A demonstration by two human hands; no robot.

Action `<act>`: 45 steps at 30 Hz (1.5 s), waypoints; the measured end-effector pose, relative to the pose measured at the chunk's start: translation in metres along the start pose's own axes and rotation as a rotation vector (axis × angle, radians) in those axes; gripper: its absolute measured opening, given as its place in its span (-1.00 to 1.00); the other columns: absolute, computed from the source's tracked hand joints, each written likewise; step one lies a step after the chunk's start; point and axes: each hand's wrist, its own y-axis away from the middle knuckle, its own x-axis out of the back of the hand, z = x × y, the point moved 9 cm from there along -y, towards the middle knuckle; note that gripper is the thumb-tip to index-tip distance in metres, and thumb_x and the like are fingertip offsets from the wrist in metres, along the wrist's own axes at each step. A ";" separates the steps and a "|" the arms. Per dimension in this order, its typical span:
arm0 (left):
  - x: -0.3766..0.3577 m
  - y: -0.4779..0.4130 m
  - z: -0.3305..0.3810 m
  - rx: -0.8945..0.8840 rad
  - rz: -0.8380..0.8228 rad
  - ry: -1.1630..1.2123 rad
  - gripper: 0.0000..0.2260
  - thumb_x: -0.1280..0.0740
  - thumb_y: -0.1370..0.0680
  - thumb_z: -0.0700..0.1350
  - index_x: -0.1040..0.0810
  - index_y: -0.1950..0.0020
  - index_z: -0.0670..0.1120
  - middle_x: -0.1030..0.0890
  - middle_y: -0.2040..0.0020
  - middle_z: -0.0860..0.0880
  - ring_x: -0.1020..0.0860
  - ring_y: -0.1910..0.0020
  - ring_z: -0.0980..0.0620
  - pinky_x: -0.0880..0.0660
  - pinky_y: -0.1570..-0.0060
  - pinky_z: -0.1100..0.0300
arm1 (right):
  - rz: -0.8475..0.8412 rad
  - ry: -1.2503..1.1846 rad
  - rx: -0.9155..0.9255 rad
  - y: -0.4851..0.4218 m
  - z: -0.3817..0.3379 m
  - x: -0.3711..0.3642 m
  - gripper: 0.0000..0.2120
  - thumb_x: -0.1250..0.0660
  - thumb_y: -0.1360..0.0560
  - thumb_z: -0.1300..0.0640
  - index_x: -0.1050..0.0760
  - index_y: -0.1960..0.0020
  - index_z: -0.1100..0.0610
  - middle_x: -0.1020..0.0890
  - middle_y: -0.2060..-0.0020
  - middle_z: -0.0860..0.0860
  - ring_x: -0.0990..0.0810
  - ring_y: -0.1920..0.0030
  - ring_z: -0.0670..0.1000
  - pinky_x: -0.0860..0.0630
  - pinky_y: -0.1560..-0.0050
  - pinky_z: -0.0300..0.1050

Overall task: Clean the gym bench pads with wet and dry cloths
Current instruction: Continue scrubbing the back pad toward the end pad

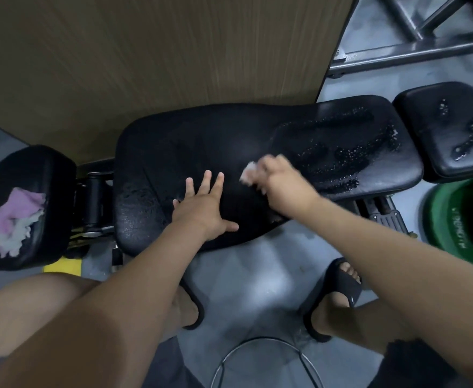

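The long black bench pad [190, 141] runs across the middle of the view, with water beads and streaks on its right part. My left hand [204, 204] lies flat on the pad's near side, fingers spread. My right hand [278, 179], blurred, grips a small pale cloth [248, 171] against the pad just right of the left hand. A smaller black pad [451, 130] at the right carries patches of droplets. Another black pad [25, 208] at the left bears a crumpled pink and white cloth [17, 219].
A brown wood-grain panel [151, 51] stands behind the bench. Grey steel frame bars [414, 49] lie at the top right. A green weight plate [459, 219] sits at the right edge. My sandalled feet [339, 292] stand on the grey floor, and a metal ring [257, 343] is below.
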 end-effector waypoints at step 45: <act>0.025 -0.010 -0.015 -0.168 0.884 0.096 -0.66 -0.14 -0.61 -0.06 -0.51 -0.33 -0.09 -0.50 -0.37 -0.13 -0.39 -0.42 -0.20 -0.19 -0.52 -0.19 | 0.259 0.040 -0.571 0.091 -0.048 -0.028 -0.50 -0.19 -0.49 0.37 -0.47 -0.41 0.21 -0.35 0.01 0.12 -0.42 0.07 0.16 -0.36 0.10 -0.07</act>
